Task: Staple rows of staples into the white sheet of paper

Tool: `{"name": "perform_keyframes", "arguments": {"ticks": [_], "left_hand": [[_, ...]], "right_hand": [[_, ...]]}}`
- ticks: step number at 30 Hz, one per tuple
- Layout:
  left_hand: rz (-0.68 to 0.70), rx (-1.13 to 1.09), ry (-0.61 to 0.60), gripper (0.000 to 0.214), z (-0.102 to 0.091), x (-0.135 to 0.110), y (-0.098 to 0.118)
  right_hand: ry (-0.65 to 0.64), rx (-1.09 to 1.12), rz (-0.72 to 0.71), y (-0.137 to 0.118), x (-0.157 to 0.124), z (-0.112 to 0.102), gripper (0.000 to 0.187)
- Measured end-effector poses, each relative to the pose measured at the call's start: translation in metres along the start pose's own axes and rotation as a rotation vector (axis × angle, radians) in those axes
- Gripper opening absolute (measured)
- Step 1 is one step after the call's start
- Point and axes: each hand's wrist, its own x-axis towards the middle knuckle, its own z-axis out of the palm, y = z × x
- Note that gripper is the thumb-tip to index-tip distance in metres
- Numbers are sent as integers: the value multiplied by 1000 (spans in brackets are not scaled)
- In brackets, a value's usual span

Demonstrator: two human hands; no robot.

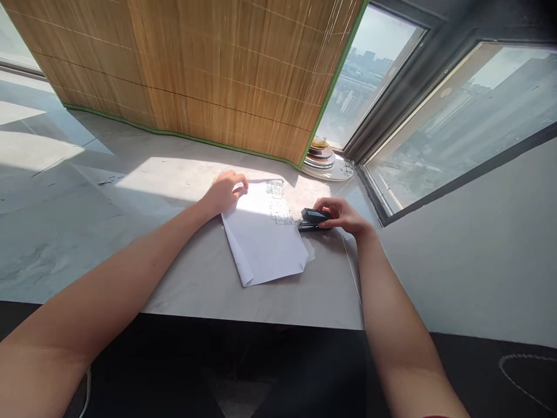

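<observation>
A white sheaf of paper lies on the stone-topped sill, its lower left corner curled. Rows of short dark marks, which look like staples, cover its upper right part. My left hand pinches the paper at its upper left edge, with thumb and fingers bent. In my right hand is a black stapler, gripped from the right side. Its front end meets the paper's right edge; whether the jaws have paper between them I cannot make out. A small translucent scrap shows beside the paper's right edge.
Behind the paper hangs a bamboo blind with green edging. Stacked plates stand in the window corner, on a larger pale plate. A window frame and white wall border the right side. Sunlight falls across the sill.
</observation>
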Motion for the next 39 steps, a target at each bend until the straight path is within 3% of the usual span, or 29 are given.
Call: {"name": "perform_keyframes", "arguments": {"ticks": [4, 10, 16, 27, 32, 39], "left_hand": [[101, 135, -9, 19, 2, -5, 10], [467, 54, -431, 33, 10, -11, 47], [496, 104, -600, 53, 22, -25, 74], [503, 67, -659, 55, 25, -31, 76], [486, 50, -669, 56, 24, -32, 80], [477, 0, -683, 51, 17, -27, 72]], "right_hand": [[3, -5, 4, 2, -1, -3, 39], [2, -10, 24, 1, -2, -4, 40], [38, -16, 23, 0, -2, -4, 41], [-61, -133, -43, -17, 2, 5, 35], [-75, -257, -108, -29, 9, 22, 32], [-14, -479, -261, -36, 17, 41, 20]]}}
